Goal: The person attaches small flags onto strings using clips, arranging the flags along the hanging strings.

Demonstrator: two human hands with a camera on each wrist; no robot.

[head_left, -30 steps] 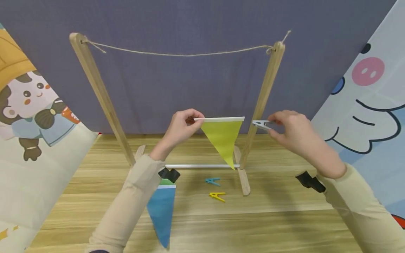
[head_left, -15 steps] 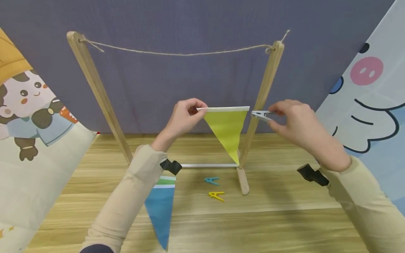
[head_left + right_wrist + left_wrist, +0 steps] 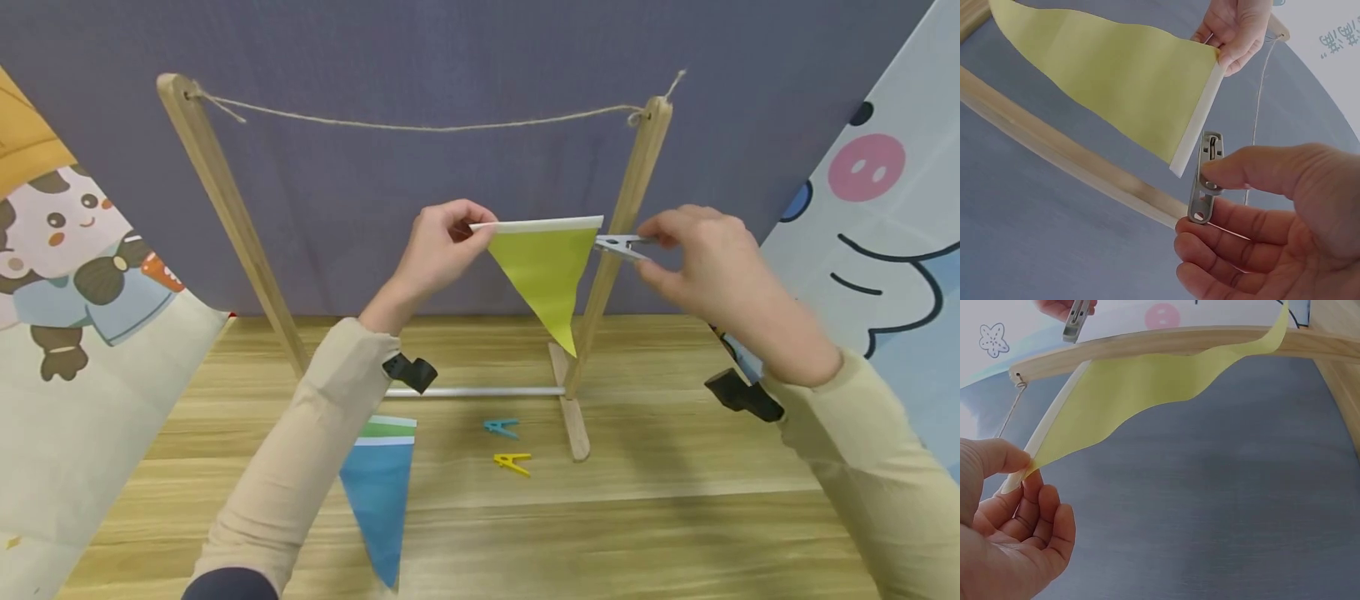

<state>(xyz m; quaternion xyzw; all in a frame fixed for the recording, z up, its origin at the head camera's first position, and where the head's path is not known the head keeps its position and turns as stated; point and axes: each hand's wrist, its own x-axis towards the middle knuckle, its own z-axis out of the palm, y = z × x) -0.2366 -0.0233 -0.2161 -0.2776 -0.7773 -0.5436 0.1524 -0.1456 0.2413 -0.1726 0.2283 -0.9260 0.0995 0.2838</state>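
A yellow triangular pennant (image 3: 546, 267) with a white top band hangs from my left hand (image 3: 438, 250), whose thumb and finger pinch the band's left corner. My right hand (image 3: 708, 262) pinches a grey clothespin (image 3: 621, 245) by its handle ends, its nose pointing left, close beside the pennant's right corner. In the left wrist view the pennant (image 3: 1141, 387) stretches away from the pinching fingers with a wavy lower edge. The right wrist view has the clothespin (image 3: 1205, 181) between thumb and fingers, just off the band's end. Above and behind both hands, a twine line (image 3: 442, 128) sags slightly.
Two wooden posts (image 3: 228, 196) carry the twine, joined low by a white rod (image 3: 480, 392). On the wooden table (image 3: 637, 533) lie a blue clothespin (image 3: 501, 427), a yellow clothespin (image 3: 513, 463), and a blue pennant (image 3: 381, 500) over a green one (image 3: 388, 429). A grey-blue backdrop stands behind.
Both hands have risen toward the twine, carrying the pennant and the grey clothespin. The pennant has also shifted right, so its corner is now nearer the clothespin. Things on the table stay put.
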